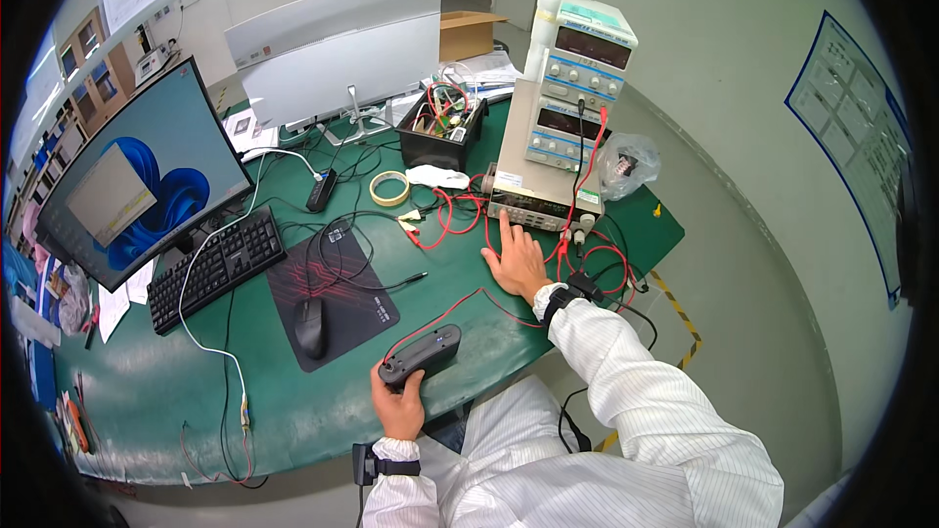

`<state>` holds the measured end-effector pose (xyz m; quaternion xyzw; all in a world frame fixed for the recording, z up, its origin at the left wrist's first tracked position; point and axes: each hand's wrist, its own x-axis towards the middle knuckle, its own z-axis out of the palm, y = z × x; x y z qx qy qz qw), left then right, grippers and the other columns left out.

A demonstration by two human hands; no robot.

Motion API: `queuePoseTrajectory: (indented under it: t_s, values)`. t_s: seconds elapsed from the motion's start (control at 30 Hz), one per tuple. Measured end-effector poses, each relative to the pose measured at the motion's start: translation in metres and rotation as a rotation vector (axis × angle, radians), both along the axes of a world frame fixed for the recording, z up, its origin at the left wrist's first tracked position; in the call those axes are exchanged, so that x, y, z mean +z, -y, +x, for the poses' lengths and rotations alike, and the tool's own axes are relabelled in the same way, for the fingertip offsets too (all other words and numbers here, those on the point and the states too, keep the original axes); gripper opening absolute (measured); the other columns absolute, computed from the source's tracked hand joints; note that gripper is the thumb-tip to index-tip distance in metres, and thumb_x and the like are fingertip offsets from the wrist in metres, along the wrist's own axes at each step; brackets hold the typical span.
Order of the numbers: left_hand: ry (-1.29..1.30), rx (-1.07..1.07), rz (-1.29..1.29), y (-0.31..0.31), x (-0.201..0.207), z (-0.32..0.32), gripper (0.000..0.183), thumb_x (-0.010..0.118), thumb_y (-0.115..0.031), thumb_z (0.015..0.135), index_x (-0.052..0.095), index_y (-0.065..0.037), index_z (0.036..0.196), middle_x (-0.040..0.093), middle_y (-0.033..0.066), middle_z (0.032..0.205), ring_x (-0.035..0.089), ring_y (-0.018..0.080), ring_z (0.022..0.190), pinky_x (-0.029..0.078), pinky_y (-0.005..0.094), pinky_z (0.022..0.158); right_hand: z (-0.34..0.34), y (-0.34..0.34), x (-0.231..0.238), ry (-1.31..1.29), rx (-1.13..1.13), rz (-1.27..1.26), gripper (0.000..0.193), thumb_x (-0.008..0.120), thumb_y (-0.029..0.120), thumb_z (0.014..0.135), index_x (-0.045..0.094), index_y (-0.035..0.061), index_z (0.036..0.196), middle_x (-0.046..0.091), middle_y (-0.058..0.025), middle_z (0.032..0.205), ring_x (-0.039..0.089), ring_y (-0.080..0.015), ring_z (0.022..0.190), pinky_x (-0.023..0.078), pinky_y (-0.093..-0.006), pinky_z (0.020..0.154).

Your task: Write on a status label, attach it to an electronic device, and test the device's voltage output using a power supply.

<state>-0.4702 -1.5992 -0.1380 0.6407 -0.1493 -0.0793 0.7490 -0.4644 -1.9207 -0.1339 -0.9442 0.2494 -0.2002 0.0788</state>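
Note:
My left hand [398, 411] grips a dark grey, rounded oblong device [421, 356] at the table's near edge. A thin red wire runs from the device toward the right. My right hand [518, 262] reaches out with its index finger extended to the front panel of a beige bench instrument [548, 207]; whether the fingertip presses a button I cannot tell. That hand holds nothing visible. Two bench power supplies, an upper one [587, 51] and a lower one [567, 132], stand stacked above the instrument. Red and black leads [587, 171] hang from them.
Left of my hands lie a mouse [310, 328] on a black-and-red mouse pad [337, 284] and a keyboard [217, 269] below a lit monitor [147, 176]. Behind are a tape roll [389, 189] and a black bin [445, 147] of wires. Loose cables cross the green table [323, 420].

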Motion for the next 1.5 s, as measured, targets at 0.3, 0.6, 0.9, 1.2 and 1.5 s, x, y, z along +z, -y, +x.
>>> queuePoseTrajectory:
  t_s: [0.3,0.6,0.9,1.2,1.5]
  values:
    - [-0.005,0.009,0.017,-0.001,-0.004,-0.001,0.032,0.071,0.001,0.087,0.052,-0.001,0.113,0.061,0.0054,0.106,0.058,0.0137,0.097,0.046,0.0277,0.090,0.000,0.000,-0.002,0.021,-0.002,0.003,0.084,0.059,0.041,0.091,0.021,0.0014,0.154,0.052,-0.0170,0.108,0.054,-0.0336,0.096,0.042,-0.0455,0.083]
    - [-0.004,0.011,0.013,-0.003,-0.014,0.001,0.043,0.075,-0.003,0.084,0.052,0.000,0.121,0.061,0.0078,0.108,0.059,0.0161,0.099,0.046,0.0289,0.091,-0.001,0.000,0.000,0.016,-0.001,0.008,0.083,0.059,0.040,0.091,0.022,0.0007,0.153,0.052,-0.0169,0.107,0.054,-0.0336,0.095,0.042,-0.0449,0.082]
    - [0.007,0.013,0.004,-0.002,-0.009,0.001,0.043,0.075,-0.003,0.084,0.053,0.001,0.121,0.061,0.0087,0.108,0.059,0.0163,0.098,0.047,0.0291,0.090,-0.001,0.000,0.000,0.019,0.004,0.001,0.083,0.060,0.039,0.091,0.022,0.0002,0.153,0.052,-0.0174,0.107,0.054,-0.0340,0.095,0.042,-0.0452,0.082]
    - [-0.001,0.016,0.002,-0.002,-0.011,0.002,0.042,0.076,-0.005,0.084,0.054,0.001,0.120,0.062,0.0082,0.106,0.059,0.0159,0.097,0.047,0.0287,0.090,0.001,0.001,-0.001,-0.005,-0.019,0.013,0.085,0.060,0.042,0.090,0.021,0.0021,0.154,0.053,-0.0177,0.108,0.055,-0.0348,0.095,0.043,-0.0470,0.079]
    - [0.007,0.018,0.001,-0.003,-0.015,0.002,0.043,0.077,-0.006,0.084,0.053,0.001,0.120,0.062,0.0080,0.108,0.059,0.0161,0.098,0.047,0.0289,0.091,0.003,-0.003,0.004,-0.050,-0.054,0.029,0.085,0.060,0.042,0.090,0.020,0.0044,0.155,0.053,-0.0169,0.108,0.055,-0.0347,0.096,0.043,-0.0476,0.079]
